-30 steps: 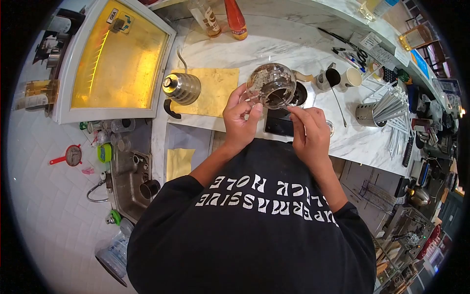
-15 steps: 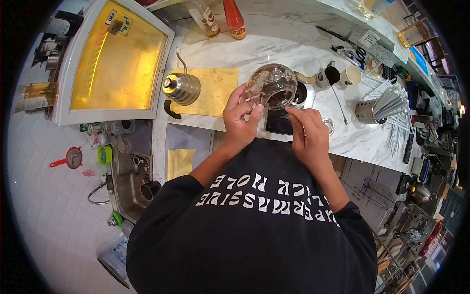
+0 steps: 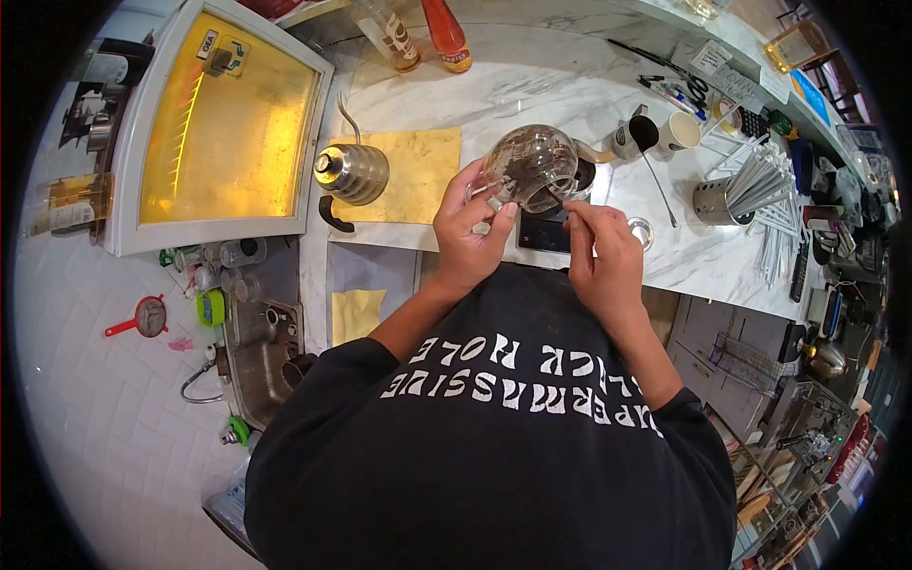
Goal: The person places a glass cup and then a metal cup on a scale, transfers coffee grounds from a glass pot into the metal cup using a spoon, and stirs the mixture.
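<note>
My left hand (image 3: 472,228) grips a round clear glass carafe (image 3: 518,157), fingers around its side and thumb near the lower edge. The carafe is tilted, its round mouth turned toward my right hand. Close to that mouth, my right hand (image 3: 605,242) has thumb and forefinger pinched together; a small dark end shows at the fingertips, too small to name. Behind the carafe, a dark round vessel (image 3: 582,179) with a light wooden handle is partly hidden. A flat black scale (image 3: 544,237) lies on the counter beneath the carafe.
A gooseneck kettle (image 3: 352,174) stands at left on a yellow cloth (image 3: 423,161). Right of me are a dark-mouthed cup (image 3: 635,137), a pale cup (image 3: 680,131), a long thin spoon (image 3: 661,193) and a metal holder of straws (image 3: 717,201). Two bottles (image 3: 446,38) stand at the back.
The carafe has turned slightly in my left hand, its mouth now angled more to the right. My right fingertips have shifted a little at the mouth.
</note>
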Motion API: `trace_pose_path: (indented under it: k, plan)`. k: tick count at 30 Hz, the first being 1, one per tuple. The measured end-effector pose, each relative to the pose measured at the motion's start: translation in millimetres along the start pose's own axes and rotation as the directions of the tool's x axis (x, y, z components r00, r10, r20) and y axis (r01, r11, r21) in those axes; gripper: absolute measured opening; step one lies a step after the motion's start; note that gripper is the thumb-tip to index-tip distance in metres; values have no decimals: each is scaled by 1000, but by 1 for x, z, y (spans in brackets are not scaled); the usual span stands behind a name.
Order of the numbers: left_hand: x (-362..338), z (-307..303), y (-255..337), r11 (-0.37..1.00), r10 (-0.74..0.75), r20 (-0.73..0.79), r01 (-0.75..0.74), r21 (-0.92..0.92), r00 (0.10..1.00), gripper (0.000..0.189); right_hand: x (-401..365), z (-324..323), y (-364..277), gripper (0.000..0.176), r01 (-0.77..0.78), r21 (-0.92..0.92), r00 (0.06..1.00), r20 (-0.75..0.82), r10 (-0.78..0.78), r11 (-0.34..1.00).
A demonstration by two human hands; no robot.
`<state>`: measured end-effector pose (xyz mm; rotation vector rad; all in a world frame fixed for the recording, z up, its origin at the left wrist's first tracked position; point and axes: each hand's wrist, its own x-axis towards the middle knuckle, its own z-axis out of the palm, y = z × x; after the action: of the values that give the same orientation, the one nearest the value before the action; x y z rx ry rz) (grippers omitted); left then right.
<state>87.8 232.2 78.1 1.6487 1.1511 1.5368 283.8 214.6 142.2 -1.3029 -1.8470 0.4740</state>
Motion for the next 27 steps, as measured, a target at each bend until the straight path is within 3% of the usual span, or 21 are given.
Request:
trace_pose_path:
  k: [3,6,9,10,18,27]
  plan:
    - [0,1,3,1000,-1,-3,1,10,1000,25,-9,8,-3,17,-169,185,985,-7,173,968]
    - [2,5,5,999,25,-1,-25,34,1000,24,-11,13,-4,15,-188,256,979,-25,201,948]
    - [6,9,9,997,57,-6,-56,60,998,24,-11,9,-14,17,-451,440,885,104,454,777]
    - [7,10,10,996,66,-9,-65,65,998,24,-12,10,-15,18,-472,502,867,116,484,725]
    - [8,9,8,996,47,-22,-46,79,999,18,1,12,-10,29,-539,774,737,242,631,333]
    - [7,-13,-3,992,-88,-30,90,85,996,21,1,11,-14,31,-474,802,746,146,650,364]
